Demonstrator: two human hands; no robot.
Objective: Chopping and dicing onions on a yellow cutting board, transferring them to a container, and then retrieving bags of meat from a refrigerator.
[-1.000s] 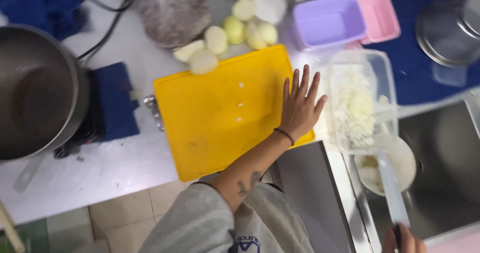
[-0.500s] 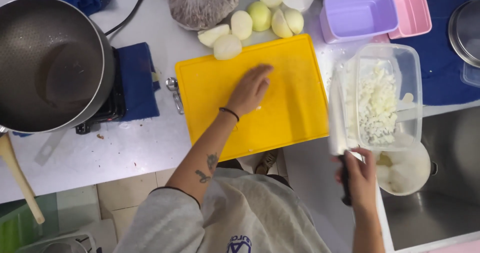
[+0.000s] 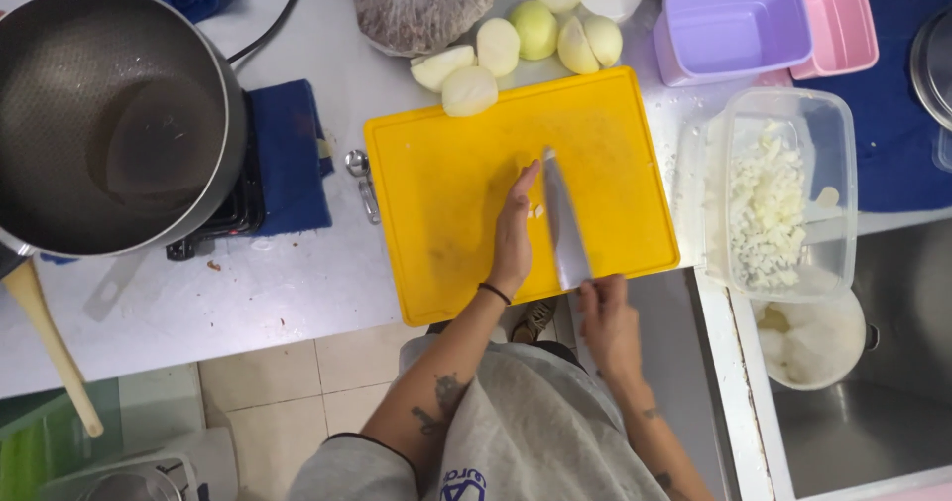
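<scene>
A yellow cutting board (image 3: 446, 174) lies on the white counter. My left hand (image 3: 514, 235), with a dark band at the wrist, stands on edge on the board with straight fingers and holds nothing. It is beside a few small white onion bits (image 3: 536, 209). My right hand (image 3: 607, 324) grips the handle of a knife (image 3: 563, 225) at the board's near edge. The blade lies along the board just right of my left hand. Several peeled onion pieces (image 3: 496, 50) lie past the board's far edge.
A clear tub of chopped onion (image 3: 769, 198) stands right of the board, with a white bowl (image 3: 813, 347) in the sink below it. Purple (image 3: 729, 25) and pink (image 3: 838, 20) tubs sit at the back right. A large dark pot (image 3: 109, 119) is on a burner at left, and a plastic bag (image 3: 421, 0) behind.
My right hand has brought the knife up from the sink side onto the board. My left hand has turned from flat on the board to standing on edge beside the blade.
</scene>
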